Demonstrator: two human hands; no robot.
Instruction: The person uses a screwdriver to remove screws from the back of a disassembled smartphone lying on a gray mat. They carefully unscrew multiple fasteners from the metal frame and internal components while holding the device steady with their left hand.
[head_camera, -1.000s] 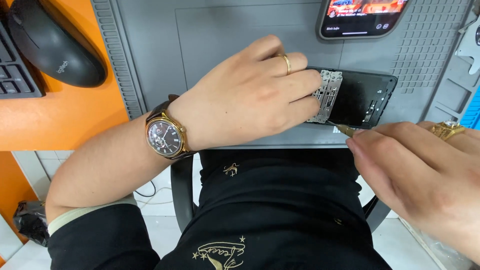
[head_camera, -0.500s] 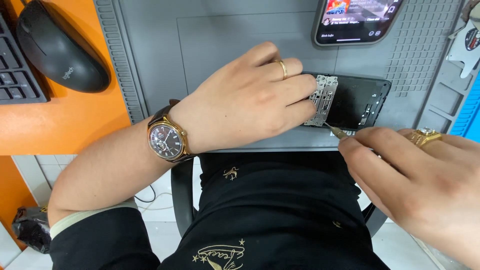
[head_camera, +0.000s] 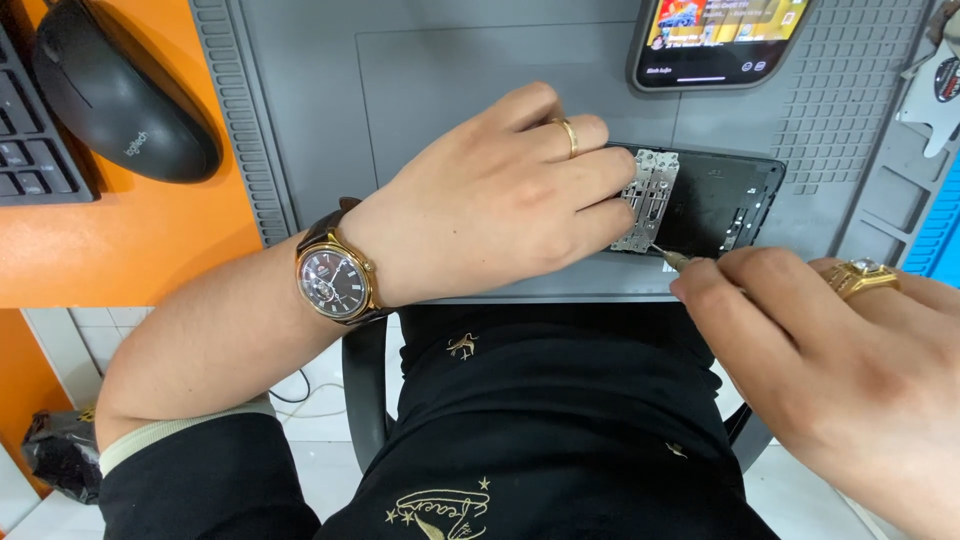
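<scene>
The left hand (head_camera: 490, 200) lies flat over the near edge of the grey work mat (head_camera: 420, 70), its fingers (head_camera: 600, 180) pressing down on the left end of a dark opened phone body (head_camera: 710, 200) and on the perforated silver shield plate (head_camera: 648, 198) that sits there; the hand is not closed around anything, only pinning the piece to the surface. The right hand (head_camera: 850, 370) comes in from the near right with thumb and forefinger pinched on a slim screwdriver (head_camera: 675, 258) (only its metal tip and a short bit of shaft show past the fingertips), and that tip now touches the lower corner of the shield plate. Compared with the frames a moment ago, the right hand has crept leftward and a little farther in: the tool tip was then hovering short of the phone body's near edge, and it has since closed onto the plate, while the left hand has hardly shifted. That reads as the tool having just been seated at a fastening point on the plate, so the work looks to be at the plate itself rather than at the approach. The phone body lies at the near right of the mat, just beside its ribbed edge. Farther off, a second phone with a lit screen (head_camera: 715, 40) rests on the mat; a black mouse (head_camera: 125, 100) sits on the orange surface (head_camera: 130, 250) at far left.
</scene>
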